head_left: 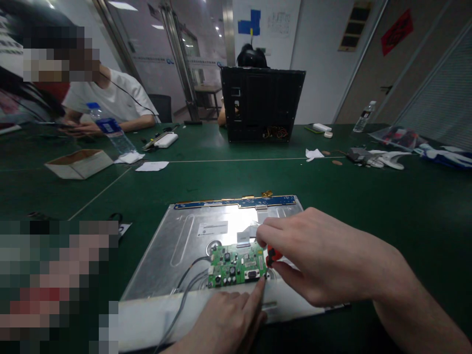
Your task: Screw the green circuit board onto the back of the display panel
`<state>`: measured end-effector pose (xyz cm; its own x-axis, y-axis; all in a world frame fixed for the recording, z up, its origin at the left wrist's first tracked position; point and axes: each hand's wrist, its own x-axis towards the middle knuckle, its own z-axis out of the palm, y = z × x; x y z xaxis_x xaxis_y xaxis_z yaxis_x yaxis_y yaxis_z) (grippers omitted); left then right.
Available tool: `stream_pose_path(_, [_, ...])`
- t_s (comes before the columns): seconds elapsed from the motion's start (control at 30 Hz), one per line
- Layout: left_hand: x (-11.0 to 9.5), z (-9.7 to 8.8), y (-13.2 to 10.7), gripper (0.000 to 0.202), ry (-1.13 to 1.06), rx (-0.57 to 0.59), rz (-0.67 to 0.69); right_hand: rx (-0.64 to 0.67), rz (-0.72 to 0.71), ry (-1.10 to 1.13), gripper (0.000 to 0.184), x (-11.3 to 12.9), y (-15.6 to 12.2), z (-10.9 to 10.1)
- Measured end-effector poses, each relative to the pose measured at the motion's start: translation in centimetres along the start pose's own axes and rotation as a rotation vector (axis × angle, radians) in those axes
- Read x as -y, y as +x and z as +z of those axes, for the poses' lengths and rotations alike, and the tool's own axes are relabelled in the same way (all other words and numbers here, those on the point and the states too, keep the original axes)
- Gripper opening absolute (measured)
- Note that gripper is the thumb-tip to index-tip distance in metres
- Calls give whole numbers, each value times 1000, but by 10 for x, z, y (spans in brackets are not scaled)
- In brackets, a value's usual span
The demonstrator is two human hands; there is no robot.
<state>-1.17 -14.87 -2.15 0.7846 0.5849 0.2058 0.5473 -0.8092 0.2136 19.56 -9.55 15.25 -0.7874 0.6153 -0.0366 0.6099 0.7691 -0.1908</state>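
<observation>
A silver monitor back panel [177,246] lies flat on the green table in front of me, with a blue strip board [236,202] along its far edge. A green circuit board [236,265] sits on the panel, grey cables running off it to the left. My right hand [324,260] is closed around a red-and-black screwdriver handle [272,255] at the board's right edge. My left hand [224,322] rests at the panel's near edge, index finger stretched out to the board's lower right corner, other fingers curled.
A black open computer case [263,104] stands at the table's far side with a person behind it. Another person in white sits far left by a water bottle [110,129] and a cardboard box [79,163]. Papers, a second bottle [364,117] and bags lie far right.
</observation>
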Motion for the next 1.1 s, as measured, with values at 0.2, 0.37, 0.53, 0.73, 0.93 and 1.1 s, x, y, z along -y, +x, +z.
stream_pose_path(0.2, [0,-2,-1,38,1,-26,6,-33,7,-41,5,0,2,2])
stream_pose_path(0.37, [-1,-2,-2,40,10,30,-8,-40,34,-53,6,-1,2,3])
stream_pose_path(0.53, [0,-4,1,39,-19,33,-10,-19,14,-16,6,-1,0,0])
stream_pose_path(0.73, [1,0,0,38,3,-5,-3,9,-13,-5,7,0,1,-1])
stream_pose_path(0.93, [0,0,-2,38,21,2,-6,-42,35,-44,4,-1,1,3])
stream_pose_path(1.1, [0,-2,-1,36,1,-15,-1,-23,5,-22,5,-1,2,1])
